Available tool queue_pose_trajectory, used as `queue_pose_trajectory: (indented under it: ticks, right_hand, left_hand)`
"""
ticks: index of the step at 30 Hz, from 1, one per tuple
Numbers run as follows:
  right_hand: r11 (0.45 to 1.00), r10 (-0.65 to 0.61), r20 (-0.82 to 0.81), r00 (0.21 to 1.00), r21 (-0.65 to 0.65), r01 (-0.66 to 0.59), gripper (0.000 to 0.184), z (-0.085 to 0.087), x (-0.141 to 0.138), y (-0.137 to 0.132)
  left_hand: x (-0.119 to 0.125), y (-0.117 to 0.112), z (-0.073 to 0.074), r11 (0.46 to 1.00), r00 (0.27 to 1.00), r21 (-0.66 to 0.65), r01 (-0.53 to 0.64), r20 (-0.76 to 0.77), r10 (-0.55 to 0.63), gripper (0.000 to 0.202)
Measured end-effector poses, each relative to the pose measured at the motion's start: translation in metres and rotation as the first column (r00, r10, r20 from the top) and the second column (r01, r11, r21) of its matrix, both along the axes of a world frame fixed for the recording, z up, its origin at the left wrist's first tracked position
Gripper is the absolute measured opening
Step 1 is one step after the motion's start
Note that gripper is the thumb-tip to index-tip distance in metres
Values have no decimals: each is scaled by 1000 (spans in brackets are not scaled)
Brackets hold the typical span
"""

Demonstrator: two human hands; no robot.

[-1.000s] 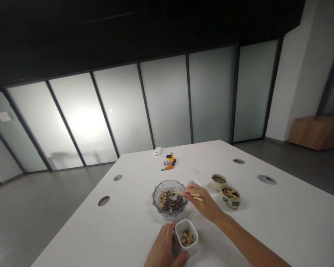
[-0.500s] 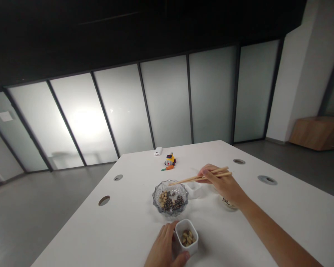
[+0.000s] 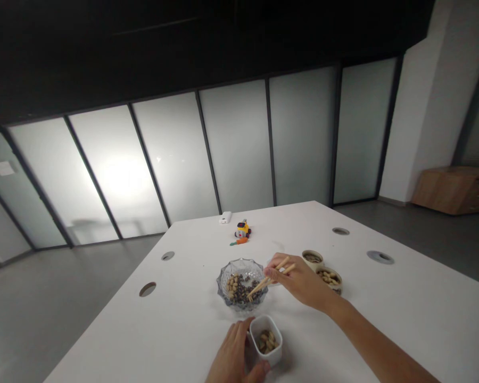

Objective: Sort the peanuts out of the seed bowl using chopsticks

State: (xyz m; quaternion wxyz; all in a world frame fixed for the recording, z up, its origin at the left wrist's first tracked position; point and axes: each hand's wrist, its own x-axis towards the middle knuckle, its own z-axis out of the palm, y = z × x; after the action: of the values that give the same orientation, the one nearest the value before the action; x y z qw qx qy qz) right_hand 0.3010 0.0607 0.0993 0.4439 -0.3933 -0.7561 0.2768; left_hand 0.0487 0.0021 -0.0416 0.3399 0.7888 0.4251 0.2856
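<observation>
My right hand [image 3: 285, 274] is closed round a pair of wooden chopsticks [image 3: 268, 280], whose tips reach down among the dark pieces in a scalloped glass bowl [image 3: 222, 296]. Pale nuts [image 3: 234, 286] lie at the left of that bowl, with small dark brown nuts or beans [image 3: 239, 296] beside them. Nearer to me, my left hand [image 3: 234, 354] grips a small white square cup [image 3: 277, 355] between thumb and fingers. Some pale nuts [image 3: 267, 342] lie in the cup. I cannot tell whether the chopstick tips hold a piece.
Right of my right hand stand two round bowls: one with dark contents [image 3: 312, 257], one with pale nuts [image 3: 329, 276]. Farther back on the white table [image 3: 183, 330] are a toy carrot [image 3: 239, 241], a yellow toy vehicle [image 3: 243, 230] and a white device [image 3: 225, 217]. Round holes pierce the tabletop.
My right hand has moved left and down, bringing the chopstick tips from above the glass bowl's far side into its contents. The two round bowls now show more fully. My left hand stays on the cup.
</observation>
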Motion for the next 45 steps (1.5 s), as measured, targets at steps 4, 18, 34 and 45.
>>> queue_pose_trajectory:
  ticks: [4,18,34,45]
  right_hand:
    - [1000,6,13,1000,-16,-6,44,-6,-8,-2]
    - [1000,22,-69,997,-16,-24,49,6,2,-2]
    - [990,102,-135,986,-80,-113,55,31,7,-17]
    - [991,110,-84,990,86,-103,57,-38,-40,-2]
  left_hand:
    - [0,-1,0,1000,1000,2,3,5,-3,72]
    - [2,-3,7,1000,1000,-24,-9,-16,9,71]
    - [4,-5,16,996,995,-60,-60,-85,55,74]
    - [0,-1,0,1000,998,-15,-22,-67,21,75]
